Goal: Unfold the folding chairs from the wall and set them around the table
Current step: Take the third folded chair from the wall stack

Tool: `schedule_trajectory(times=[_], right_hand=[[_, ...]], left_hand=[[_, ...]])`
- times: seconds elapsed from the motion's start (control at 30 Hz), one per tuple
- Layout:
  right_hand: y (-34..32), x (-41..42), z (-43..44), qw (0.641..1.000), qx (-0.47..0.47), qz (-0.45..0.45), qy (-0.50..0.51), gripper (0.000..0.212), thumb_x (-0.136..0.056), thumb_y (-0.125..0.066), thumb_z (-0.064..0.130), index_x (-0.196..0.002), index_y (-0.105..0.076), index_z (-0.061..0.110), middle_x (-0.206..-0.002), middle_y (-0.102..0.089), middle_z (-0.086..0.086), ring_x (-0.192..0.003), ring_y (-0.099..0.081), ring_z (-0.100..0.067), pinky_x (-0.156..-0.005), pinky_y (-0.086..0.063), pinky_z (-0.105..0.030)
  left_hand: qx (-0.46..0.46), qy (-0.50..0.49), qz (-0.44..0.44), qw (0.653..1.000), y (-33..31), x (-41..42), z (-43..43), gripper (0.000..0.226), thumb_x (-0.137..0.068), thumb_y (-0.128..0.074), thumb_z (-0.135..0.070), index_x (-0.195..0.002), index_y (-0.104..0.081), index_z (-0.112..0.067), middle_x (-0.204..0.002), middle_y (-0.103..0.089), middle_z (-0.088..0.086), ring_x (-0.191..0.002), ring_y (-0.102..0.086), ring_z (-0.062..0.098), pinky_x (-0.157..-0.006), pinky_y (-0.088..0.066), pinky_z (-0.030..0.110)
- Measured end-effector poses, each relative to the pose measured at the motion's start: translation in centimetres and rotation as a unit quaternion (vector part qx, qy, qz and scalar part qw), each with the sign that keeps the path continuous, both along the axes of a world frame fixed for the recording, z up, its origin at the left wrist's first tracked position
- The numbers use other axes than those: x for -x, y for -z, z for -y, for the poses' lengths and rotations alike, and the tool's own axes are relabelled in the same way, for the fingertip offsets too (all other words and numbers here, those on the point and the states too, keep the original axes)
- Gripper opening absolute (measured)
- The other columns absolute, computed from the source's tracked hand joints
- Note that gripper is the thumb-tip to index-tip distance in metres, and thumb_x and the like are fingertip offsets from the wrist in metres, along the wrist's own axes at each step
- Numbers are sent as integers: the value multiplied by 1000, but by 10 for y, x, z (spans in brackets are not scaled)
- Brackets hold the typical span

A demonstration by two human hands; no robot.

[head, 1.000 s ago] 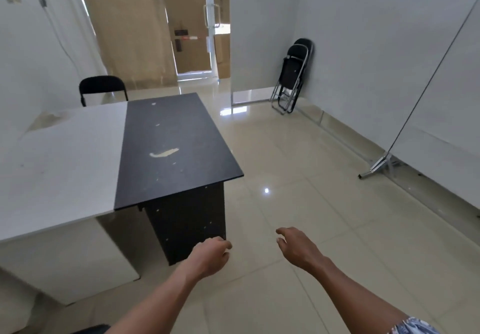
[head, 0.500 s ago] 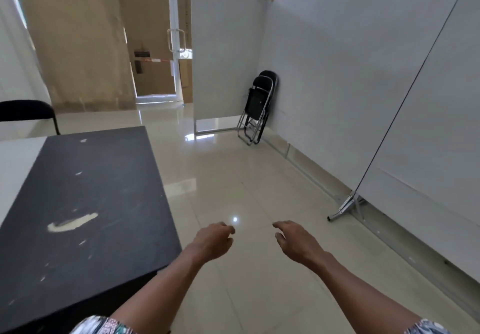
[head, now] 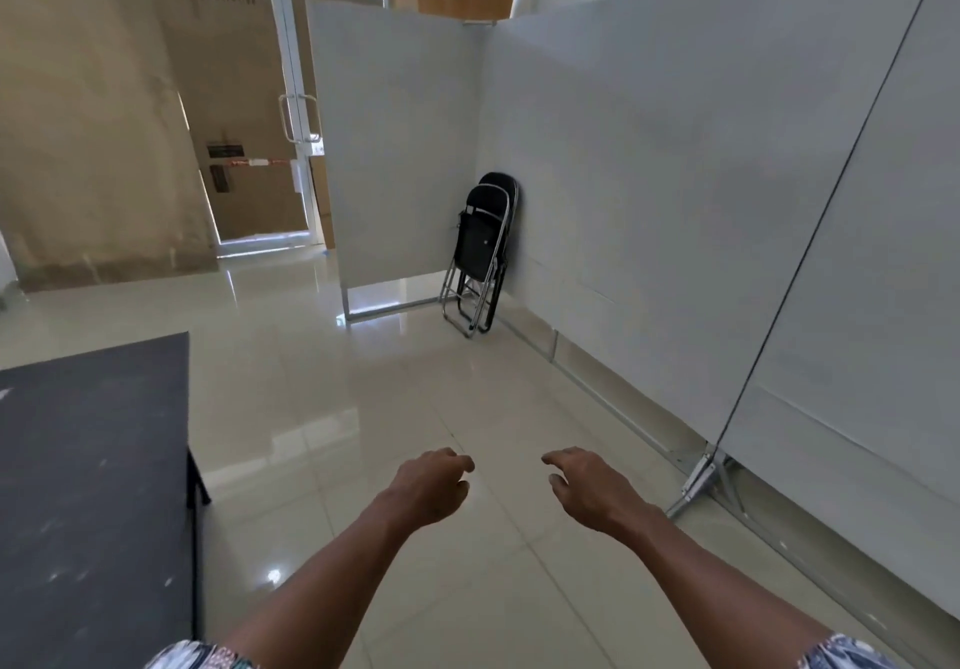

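Two black folding chairs (head: 480, 247) with chrome legs lean folded against the white partition in the far corner. The black table (head: 88, 486) fills the lower left of the view. My left hand (head: 428, 486) is stretched out in front of me over the floor, fingers loosely curled, holding nothing. My right hand (head: 587, 486) hovers beside it, fingers slightly apart and bent, also with nothing in it. Both hands are far short of the chairs.
White partition panels (head: 701, 200) run along the right, with a metal foot (head: 698, 481) jutting onto the glossy tiled floor (head: 389, 398). A glass door (head: 291, 117) stands at the back. Another white panel (head: 395, 148) stands left of the chairs.
The view has swung right and moved forward: the table slid further left, the chairs appear nearer and more central. Both hands stay extended in front, holding nothing.
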State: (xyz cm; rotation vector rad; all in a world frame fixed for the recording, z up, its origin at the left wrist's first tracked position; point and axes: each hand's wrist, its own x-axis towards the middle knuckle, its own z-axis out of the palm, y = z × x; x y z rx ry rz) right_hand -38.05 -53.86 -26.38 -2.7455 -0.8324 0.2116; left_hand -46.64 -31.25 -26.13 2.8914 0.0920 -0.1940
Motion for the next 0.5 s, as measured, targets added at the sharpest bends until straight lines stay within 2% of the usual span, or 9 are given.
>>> schedule_trajectory(times=[0.27,0.5], right_hand=[[-29,-213,-31,1000,-5,-7,-3,40,-101,-41,26,-140,-50,21,-141,-52,-4,-130,-46,-22,-103,-43,-37],[-3,-371,-92,999,16,-6,-47,40,-101,-42,25,-140,-51,21,-142,-52,-4,-131,-46,-21,-104,-43,-35]], left_hand=[[-27,-19,-7,999,-23,-191,-35,40,-102,-42,-27,-141,-48,-26,-146,-48,0,-131,-48,24,-101,-44,39],[-28,-37,-40,998,6,-347,-95,41,-102,-42,-27,-142,-47,-26,-147,-47,1,-133,-47,24,-103,-42,38]])
